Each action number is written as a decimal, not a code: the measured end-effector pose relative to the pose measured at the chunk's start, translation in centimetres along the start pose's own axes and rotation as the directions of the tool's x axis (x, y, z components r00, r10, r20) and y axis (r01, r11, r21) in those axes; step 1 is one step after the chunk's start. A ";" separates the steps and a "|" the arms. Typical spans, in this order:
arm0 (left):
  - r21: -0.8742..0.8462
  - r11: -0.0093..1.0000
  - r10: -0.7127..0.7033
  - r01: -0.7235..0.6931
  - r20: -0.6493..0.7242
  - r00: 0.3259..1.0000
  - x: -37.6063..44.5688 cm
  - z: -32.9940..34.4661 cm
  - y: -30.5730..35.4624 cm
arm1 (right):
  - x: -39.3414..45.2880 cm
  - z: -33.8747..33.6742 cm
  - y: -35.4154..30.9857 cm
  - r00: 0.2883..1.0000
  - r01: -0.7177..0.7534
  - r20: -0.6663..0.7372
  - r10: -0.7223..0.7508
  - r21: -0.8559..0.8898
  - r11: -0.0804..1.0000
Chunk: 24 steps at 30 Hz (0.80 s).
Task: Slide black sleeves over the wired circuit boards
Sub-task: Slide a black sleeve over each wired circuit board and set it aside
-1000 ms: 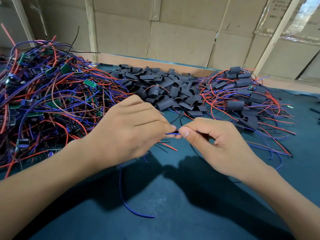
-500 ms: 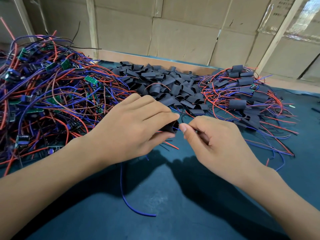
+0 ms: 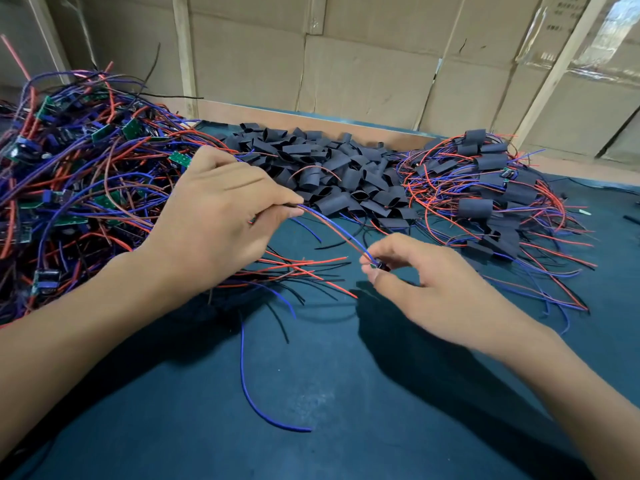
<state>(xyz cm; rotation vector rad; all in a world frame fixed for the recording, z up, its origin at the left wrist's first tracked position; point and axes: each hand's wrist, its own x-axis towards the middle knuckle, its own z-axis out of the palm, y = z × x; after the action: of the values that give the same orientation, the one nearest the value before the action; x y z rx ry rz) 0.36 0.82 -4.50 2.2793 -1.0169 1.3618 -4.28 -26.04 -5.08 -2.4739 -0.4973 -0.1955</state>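
Head view: cardboard boxes [image 3: 363,74] carry print too faint to read.

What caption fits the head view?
Left hand and right hand stretch red and blue wires before a pile of black sleeves.

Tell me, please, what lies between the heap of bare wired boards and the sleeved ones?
In the head view, a pile of loose black sleeves lies between the bare wired boards and the sleeved boards.
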 end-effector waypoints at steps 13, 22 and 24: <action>0.088 0.991 0.093 -0.104 0.111 0.989 0.3 0.2 0.8 | 0.3 -1.5 -1.3 0.981 0.074 -0.181 0.071 0.687 0.723; 0.031 0.984 0.170 -0.175 0.133 0.976 0.3 0.3 2.8 | -0.2 0.1 -1.9 0.993 0.021 -0.102 0.067 0.679 0.734; 0.017 0.983 0.181 -0.185 0.140 0.973 0.3 0.5 3.3 | -0.2 0.3 -1.9 0.986 0.038 -0.144 0.080 0.674 0.738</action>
<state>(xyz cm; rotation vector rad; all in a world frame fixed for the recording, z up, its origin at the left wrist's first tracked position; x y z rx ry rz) -1.53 -1.91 -4.84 2.3798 -1.2882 1.3086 -5.18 -24.50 -4.40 -1.7226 -0.3786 -0.1684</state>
